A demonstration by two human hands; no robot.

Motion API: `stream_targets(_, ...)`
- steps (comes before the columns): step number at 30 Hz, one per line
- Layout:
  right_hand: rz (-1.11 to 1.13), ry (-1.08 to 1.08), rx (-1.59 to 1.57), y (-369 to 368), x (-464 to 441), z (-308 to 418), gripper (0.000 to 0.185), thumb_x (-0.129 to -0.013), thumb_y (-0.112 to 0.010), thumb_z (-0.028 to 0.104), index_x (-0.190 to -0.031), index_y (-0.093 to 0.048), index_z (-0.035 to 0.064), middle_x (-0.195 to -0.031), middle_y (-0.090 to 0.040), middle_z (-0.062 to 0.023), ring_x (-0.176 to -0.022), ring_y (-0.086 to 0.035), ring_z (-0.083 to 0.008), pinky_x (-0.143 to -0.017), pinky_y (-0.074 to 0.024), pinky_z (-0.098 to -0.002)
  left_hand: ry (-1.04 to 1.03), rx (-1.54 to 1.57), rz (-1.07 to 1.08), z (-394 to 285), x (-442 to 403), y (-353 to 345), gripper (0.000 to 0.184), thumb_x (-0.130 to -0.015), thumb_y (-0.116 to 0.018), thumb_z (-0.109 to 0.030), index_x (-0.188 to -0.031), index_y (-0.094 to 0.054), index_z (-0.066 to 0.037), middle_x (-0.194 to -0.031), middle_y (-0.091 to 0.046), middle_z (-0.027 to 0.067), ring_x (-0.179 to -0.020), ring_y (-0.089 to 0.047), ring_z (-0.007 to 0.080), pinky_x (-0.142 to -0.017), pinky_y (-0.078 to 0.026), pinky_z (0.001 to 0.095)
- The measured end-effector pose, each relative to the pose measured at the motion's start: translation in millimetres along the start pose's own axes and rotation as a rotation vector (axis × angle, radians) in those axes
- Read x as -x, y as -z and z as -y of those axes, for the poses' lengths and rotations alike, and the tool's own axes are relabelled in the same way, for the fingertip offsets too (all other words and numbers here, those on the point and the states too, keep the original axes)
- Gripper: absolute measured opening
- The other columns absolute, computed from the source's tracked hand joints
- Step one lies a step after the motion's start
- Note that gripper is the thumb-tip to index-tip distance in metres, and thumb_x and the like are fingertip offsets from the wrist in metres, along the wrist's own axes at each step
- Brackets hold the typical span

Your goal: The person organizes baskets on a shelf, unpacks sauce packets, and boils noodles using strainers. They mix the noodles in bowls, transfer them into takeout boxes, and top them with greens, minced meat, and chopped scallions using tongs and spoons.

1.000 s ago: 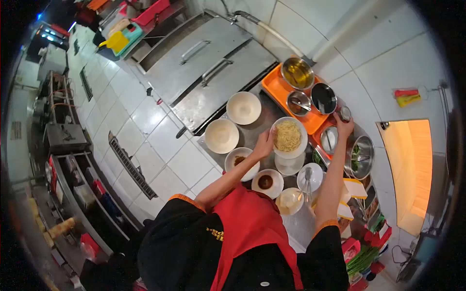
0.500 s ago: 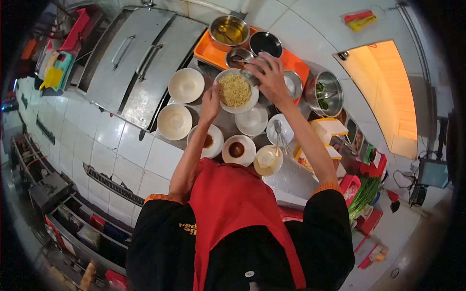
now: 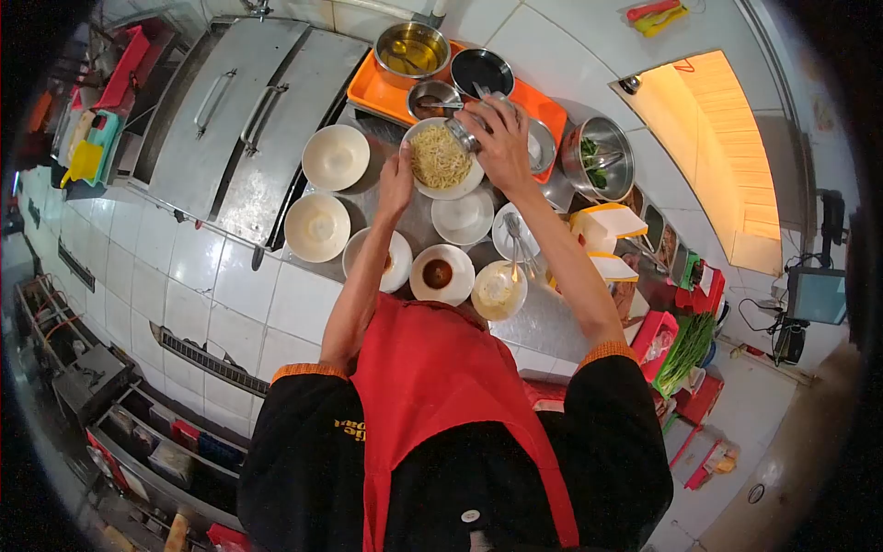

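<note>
A white bowl of noodles point(image 3: 440, 158) is held at its left rim by my left hand point(image 3: 396, 179). My right hand point(image 3: 501, 140) grips a small metal shaker point(image 3: 463, 134), tilted over the right side of the noodles. Below that bowl sits a white bowl point(image 3: 463, 218). Nearer to me are a bowl with brown sauce point(image 3: 438, 274) and a bowl with pale yellow contents point(image 3: 499, 291). A whisk point(image 3: 518, 241) lies across a white dish. Two cream bowls point(image 3: 336, 157) stand on the left, and my left forearm partly covers another bowl.
An orange tray point(image 3: 372, 90) behind the noodles carries a pot of yellow liquid point(image 3: 412, 51), a pot of dark liquid point(image 3: 482, 74) and smaller metal bowls. A steel pot with greens point(image 3: 598, 158) stands to the right. Metal lids with handles point(image 3: 267, 120) lie at the left.
My right hand has brought the shaker from beside the orange tray to over the noodles and tilted it. My left hand still holds the bowl. The view has shifted to the right.
</note>
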State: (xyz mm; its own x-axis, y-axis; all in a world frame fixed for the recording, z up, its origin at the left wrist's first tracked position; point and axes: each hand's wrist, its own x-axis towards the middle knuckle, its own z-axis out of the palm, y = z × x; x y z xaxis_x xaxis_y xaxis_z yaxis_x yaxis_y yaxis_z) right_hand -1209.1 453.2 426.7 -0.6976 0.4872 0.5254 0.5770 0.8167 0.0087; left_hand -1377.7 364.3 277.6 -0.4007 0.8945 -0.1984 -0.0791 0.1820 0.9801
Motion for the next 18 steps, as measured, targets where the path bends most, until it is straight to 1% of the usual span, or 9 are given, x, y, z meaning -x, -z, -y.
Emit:
stream_targets(1,-0.001,-0.002,0.001,2,1,1,0.059,-0.064,-0.067,-0.004,-0.118,-0.066,0.0200,-0.124,-0.061,0.0005,-0.126,-0.051,-0.0254,-0.105,-0.0355,-0.0503,-0.010,0.001,-0.012,6,-2,-2,0.075,-0.103,-0.036,-0.056,-0.109,-0.064,0.013,-0.102,-0.067,0.0303,-0.099,-0.065,0.0359,-0.093,-0.046,0.0417)
stream_targets(3,0.059,0.045,0.036,3,1,1,0.048,-0.078,-0.061,0.005,-0.124,-0.064,0.0207,-0.125,-0.060,-0.0002,-0.128,-0.049,-0.0246,-0.106,-0.0327,-0.0522,-0.025,0.000,-0.026,-1,0,-1,0.075,-0.103,-0.036,-0.056,-0.108,-0.064,0.013,-0.101,-0.067,0.0303,-0.098,-0.065,0.0362,-0.092,-0.046,0.0420)
stream_targets(4,0.056,0.041,0.039,4,4,0,0.048,-0.078,-0.061,0.005,-0.124,-0.064,0.0207,-0.125,-0.060,-0.0002,-0.128,-0.049,-0.0246,-0.106,-0.0327,-0.0522,-0.019,-0.007,-0.013,-4,3,1,0.074,-0.103,-0.036,-0.056,-0.107,-0.064,0.013,-0.101,-0.068,0.0303,-0.098,-0.065,0.0360,-0.092,-0.046,0.0420)
stream_targets(6,0.016,-0.061,0.015,5,7,-7,0.050,-0.076,-0.061,0.002,-0.122,-0.064,0.0206,-0.124,-0.061,0.0002,-0.128,-0.049,-0.0250,-0.107,-0.0326,-0.0513,-0.019,-0.006,-0.005,-9,5,-1,0.074,-0.103,-0.037,-0.056,-0.107,-0.064,0.013,-0.101,-0.068,0.0303,-0.098,-0.065,0.0357,-0.091,-0.046,0.0420)
stream_targets(10,0.018,0.023,0.027,9,12,-8,0.053,-0.073,-0.060,-0.001,-0.121,-0.065,0.0202,-0.124,-0.061,0.0003,-0.126,-0.050,-0.0257,-0.105,-0.0341,-0.0498,0.000,0.012,0.005,-20,10,-2,0.073,-0.103,-0.037,-0.055,-0.106,-0.065,0.013,-0.100,-0.069,0.0287,-0.098,-0.066,0.0344,-0.091,-0.047,0.0417)
stream_targets(12,0.003,-0.080,-0.006,11,14,-9,0.059,-0.064,-0.067,-0.005,-0.118,-0.067,0.0189,-0.122,-0.062,0.0004,-0.126,-0.051,-0.0246,-0.104,-0.0354,-0.0486,0.018,0.011,0.024,-25,15,-3,0.073,-0.103,-0.038,-0.055,-0.106,-0.065,0.013,-0.100,-0.069,0.0282,-0.097,-0.066,0.0336,-0.090,-0.047,0.0415)
stream_targets(13,-0.001,-0.082,-0.002,11,18,-8,0.059,-0.064,-0.067,-0.005,-0.118,-0.067,0.0189,-0.122,-0.062,0.0004,-0.126,-0.051,-0.0246,-0.104,-0.0354,-0.0486,0.028,0.011,0.032,-27,17,-2,0.073,-0.103,-0.038,-0.055,-0.106,-0.065,0.013,-0.099,-0.069,0.0274,-0.096,-0.066,0.0321,-0.090,-0.047,0.0410)
stream_targets(16,0.033,0.052,0.020,9,19,-8,0.056,-0.064,-0.069,-0.003,-0.116,-0.068,0.0186,-0.120,-0.062,-0.0010,-0.124,-0.051,-0.0262,-0.104,-0.0354,-0.0486,0.013,0.023,0.020,-25,13,3,0.073,-0.103,-0.038,-0.054,-0.106,-0.065,0.013,-0.098,-0.069,0.0265,-0.096,-0.065,0.0288,-0.089,-0.047,0.0400)
stream_targets(18,-0.085,-0.221,-0.161,13,12,-12,0.060,-0.057,-0.078,0.002,-0.114,-0.068,0.0186,-0.117,-0.063,-0.0037,-0.120,-0.053,-0.0285,-0.104,-0.0376,-0.0473,-0.001,0.043,-0.014,-11,11,4,0.073,-0.103,-0.038,-0.054,-0.105,-0.065,0.013,-0.099,-0.069,0.0263,-0.096,-0.065,0.0270,-0.089,-0.047,0.0395)
